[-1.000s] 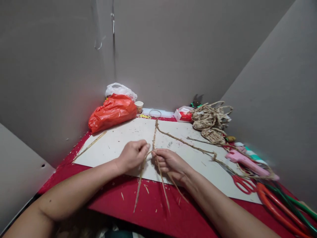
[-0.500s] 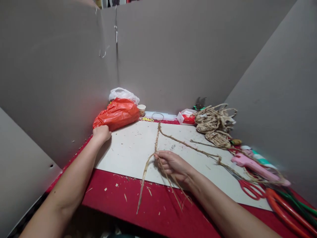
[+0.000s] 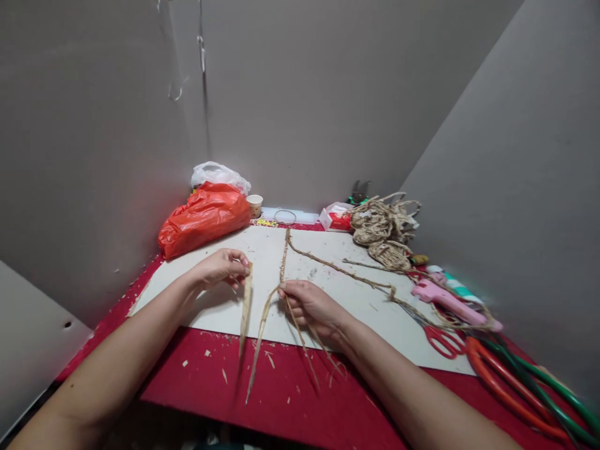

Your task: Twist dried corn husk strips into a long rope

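My left hand (image 3: 220,267) pinches the top of a flat tan straw strip (image 3: 244,309) that hangs down over the white board (image 3: 197,294). My right hand (image 3: 309,306) grips the near end of a braided straw rope (image 3: 284,256), where several loose strands (image 3: 260,331) fan out toward me over the red table edge. The braid runs away across the board, and a second length (image 3: 347,274) branches off to the right.
An orange plastic bag (image 3: 204,217), a white bag and a paper cup (image 3: 254,204) sit at the back left. Coiled straw rope (image 3: 382,231), a pink glue gun (image 3: 445,300), red scissors (image 3: 440,340) and orange and green long handles (image 3: 515,394) lie at the right. Grey panels wall the table.
My left hand let go of the braid, reached to the far left of the board, and has come back holding a straw strip. My right hand kept its grip.
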A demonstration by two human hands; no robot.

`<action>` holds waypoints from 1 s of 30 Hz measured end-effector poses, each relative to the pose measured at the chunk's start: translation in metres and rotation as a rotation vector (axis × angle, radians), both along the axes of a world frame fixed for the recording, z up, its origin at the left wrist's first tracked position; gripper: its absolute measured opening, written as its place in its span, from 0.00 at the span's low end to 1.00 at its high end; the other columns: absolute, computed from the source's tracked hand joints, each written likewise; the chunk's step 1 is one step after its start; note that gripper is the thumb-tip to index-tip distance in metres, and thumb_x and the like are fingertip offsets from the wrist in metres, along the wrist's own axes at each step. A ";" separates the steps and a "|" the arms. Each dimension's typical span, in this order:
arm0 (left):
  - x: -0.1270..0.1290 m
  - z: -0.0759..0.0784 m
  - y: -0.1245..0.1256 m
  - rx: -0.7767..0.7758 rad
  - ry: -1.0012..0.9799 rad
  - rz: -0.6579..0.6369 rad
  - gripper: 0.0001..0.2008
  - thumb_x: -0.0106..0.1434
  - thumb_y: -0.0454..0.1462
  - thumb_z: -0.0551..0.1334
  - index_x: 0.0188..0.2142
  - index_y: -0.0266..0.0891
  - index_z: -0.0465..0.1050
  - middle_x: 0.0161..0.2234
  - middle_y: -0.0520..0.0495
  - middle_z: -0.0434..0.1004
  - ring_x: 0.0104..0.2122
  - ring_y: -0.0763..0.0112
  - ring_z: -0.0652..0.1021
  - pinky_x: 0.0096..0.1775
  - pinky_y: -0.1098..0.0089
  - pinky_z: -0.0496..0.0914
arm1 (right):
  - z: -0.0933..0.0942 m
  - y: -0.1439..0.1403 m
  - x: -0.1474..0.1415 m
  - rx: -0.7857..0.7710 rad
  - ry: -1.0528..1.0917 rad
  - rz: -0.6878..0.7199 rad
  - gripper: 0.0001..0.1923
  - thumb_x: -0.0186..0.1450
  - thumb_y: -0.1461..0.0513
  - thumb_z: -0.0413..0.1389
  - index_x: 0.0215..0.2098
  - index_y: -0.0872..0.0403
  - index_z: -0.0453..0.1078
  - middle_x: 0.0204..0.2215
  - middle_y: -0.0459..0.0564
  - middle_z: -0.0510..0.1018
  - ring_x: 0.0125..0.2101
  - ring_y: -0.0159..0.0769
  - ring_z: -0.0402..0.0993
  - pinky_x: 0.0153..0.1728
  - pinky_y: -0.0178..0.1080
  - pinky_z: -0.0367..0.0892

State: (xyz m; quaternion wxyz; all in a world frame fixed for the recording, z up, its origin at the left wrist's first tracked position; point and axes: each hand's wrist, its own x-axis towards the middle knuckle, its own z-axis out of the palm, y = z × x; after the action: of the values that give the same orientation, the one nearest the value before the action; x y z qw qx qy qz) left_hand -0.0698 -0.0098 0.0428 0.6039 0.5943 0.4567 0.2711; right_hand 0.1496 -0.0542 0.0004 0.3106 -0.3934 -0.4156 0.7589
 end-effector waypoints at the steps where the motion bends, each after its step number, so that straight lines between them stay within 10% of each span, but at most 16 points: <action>1: 0.008 -0.001 -0.006 -0.058 -0.052 -0.041 0.12 0.46 0.36 0.66 0.28 0.36 0.65 0.20 0.51 0.71 0.20 0.76 0.73 0.23 0.76 0.65 | 0.000 0.000 0.000 0.007 -0.006 -0.001 0.13 0.56 0.56 0.57 0.24 0.55 0.60 0.12 0.32 0.48 0.12 0.18 0.36 0.12 0.26 0.33; 11: 0.037 -0.028 -0.022 -0.277 -0.134 -0.112 0.10 0.52 0.38 0.65 0.28 0.31 0.71 0.18 0.48 0.71 0.17 0.79 0.71 0.23 0.77 0.66 | -0.009 0.003 0.002 0.119 -0.005 0.021 0.16 0.56 0.52 0.58 0.26 0.55 0.62 0.11 0.34 0.54 0.11 0.19 0.40 0.12 0.28 0.34; 30: 0.052 -0.039 -0.033 -0.057 -0.139 -0.013 0.06 0.52 0.34 0.62 0.25 0.33 0.66 0.14 0.53 0.65 0.14 0.79 0.66 0.20 0.75 0.62 | -0.009 0.000 -0.005 0.270 -0.180 -0.111 0.16 0.56 0.57 0.57 0.19 0.54 0.56 0.09 0.35 0.53 0.11 0.21 0.42 0.13 0.32 0.35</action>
State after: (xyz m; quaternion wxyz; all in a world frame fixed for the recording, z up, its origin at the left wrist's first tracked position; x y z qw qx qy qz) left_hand -0.0173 -0.0426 0.0039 0.6526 0.5597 0.4172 0.2946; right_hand 0.1446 -0.0547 -0.0091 0.3636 -0.4369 -0.5178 0.6394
